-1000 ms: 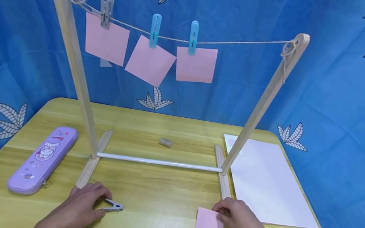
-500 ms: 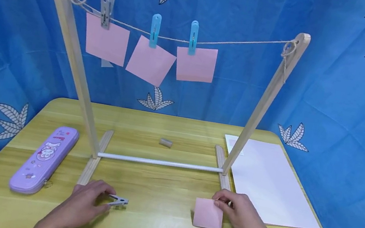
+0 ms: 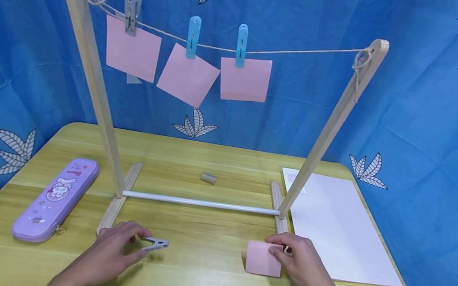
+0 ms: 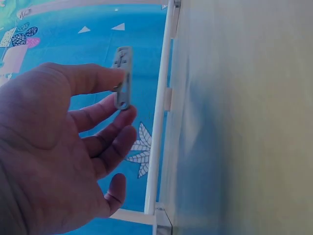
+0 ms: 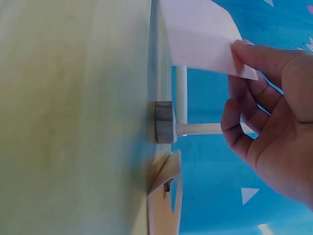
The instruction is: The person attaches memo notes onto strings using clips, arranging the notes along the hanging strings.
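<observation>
My left hand [image 3: 114,252] pinches a grey clothespin [image 3: 155,244] between thumb and fingers, just above the table. In the left wrist view the thumb presses the clothespin [image 4: 122,78] from one side. My right hand [image 3: 301,264] pinches a square pink paper [image 3: 263,259] at its upper right corner; in the right wrist view that paper [image 5: 200,36] is raised off the tabletop. Above hangs a string [image 3: 304,52] bearing three pink papers. One grey clothespin [image 3: 131,12] and two blue clothespins [image 3: 193,37] clip them there.
The string runs between two wooden posts [image 3: 98,87], joined low down by a white rod [image 3: 201,203]. A purple pencil case [image 3: 55,200] lies at left. White sheets [image 3: 345,231] lie at right, partly behind a post. A small grey cylinder [image 3: 208,178] sits beyond the rod.
The left hand has moved slightly right and away from me with the clothespin. The right hand has lifted the pink paper and carried it forward; the paper now stands more upright.
</observation>
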{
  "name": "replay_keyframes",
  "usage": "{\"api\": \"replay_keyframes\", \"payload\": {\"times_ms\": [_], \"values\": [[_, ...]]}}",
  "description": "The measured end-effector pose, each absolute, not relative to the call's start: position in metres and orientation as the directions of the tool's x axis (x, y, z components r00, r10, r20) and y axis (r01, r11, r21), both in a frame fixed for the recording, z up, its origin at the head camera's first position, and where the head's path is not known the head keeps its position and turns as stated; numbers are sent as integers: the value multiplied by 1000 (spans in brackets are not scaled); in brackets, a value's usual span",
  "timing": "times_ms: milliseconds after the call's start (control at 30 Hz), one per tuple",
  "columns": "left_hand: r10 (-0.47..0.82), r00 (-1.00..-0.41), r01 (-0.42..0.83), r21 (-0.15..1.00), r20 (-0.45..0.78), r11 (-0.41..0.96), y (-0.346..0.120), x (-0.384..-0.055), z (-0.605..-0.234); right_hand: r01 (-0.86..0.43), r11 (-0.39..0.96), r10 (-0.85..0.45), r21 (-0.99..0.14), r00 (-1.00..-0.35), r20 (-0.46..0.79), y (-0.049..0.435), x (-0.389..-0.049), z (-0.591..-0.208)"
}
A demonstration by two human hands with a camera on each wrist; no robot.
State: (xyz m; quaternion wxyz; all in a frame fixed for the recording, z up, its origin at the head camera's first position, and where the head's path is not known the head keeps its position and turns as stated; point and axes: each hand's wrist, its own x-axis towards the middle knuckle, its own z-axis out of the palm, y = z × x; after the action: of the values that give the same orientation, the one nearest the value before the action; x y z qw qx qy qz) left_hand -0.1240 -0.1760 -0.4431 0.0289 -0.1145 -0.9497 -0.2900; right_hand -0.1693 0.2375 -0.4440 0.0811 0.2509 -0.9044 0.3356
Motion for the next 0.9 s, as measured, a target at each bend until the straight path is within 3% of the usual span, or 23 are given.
{"api": "replay_keyframes", "payload": {"times_ms": [367,667,900], "values": [[218,-908,400,578,359,711,-149,-139,-393,-543,561,-273,-625,-834,480,227,-186,-404],[236,-849,503,585,473,636,-127,-150,-337,-273,449,27,-851,-948,318,214,-207,-361],[249,-806,565,573,537,594,-111,-159,-299,-266,397,86,-878,-942,324,208,-219,-339]]}}
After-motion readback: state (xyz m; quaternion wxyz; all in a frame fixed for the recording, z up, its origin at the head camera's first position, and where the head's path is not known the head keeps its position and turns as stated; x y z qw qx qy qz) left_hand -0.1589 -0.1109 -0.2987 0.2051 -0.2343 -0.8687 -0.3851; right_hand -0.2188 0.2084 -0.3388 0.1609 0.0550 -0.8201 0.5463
